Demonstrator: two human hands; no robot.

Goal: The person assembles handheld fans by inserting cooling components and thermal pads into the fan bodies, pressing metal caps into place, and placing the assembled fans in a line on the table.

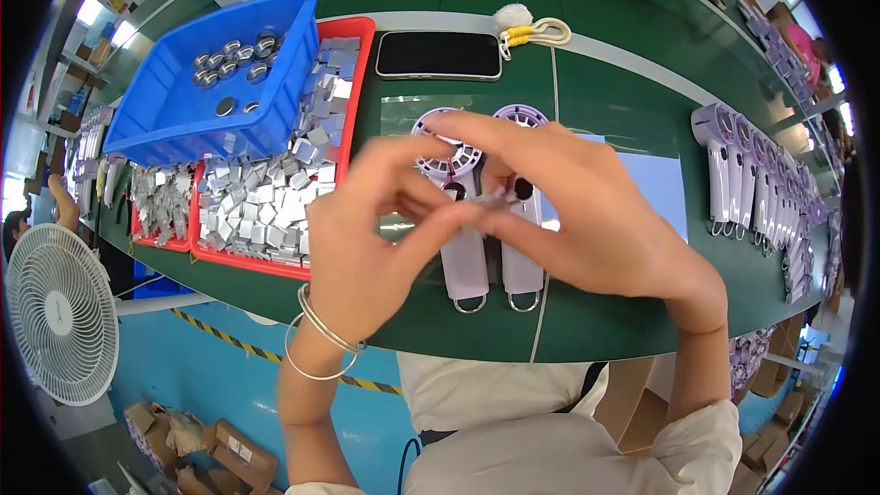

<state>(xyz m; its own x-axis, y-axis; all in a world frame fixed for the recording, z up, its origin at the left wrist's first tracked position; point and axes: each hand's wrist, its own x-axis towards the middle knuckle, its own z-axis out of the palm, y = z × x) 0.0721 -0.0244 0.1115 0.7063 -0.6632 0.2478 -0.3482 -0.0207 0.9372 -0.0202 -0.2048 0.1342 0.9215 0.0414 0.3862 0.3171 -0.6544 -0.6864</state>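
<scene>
Near the middle of the frame, two bare hands meet fingertip to fingertip; the left hand [362, 238] and the right hand [596, 211] both pinch, thumb against curled fingers, at one small pale piece [495, 200], too small and blurred to identify; that piece sits between them, in front of two lilac handheld fans [466, 266] lying side by side on one green table [605, 330]; each fan ends in one metal loop [470, 310], two in all; at least two thin bangles [321, 378] circle the left wrist; right of centre lies one pale blue sheet [655, 192]; at the upper centre are one black-screened phone [440, 55] and, just beside it, one cord with a white pompom [513, 16]; at the upper left, one blue bin [183, 110] holds about a dozen round metal parts [245, 55]; two red trays [247, 263] show below it, the larger heaped with silver square pieces [266, 220] beyond counting; one white fan [60, 312] stands at the left edge; at the right, a row of lilac fans [742, 174] is too crowded to count.
</scene>
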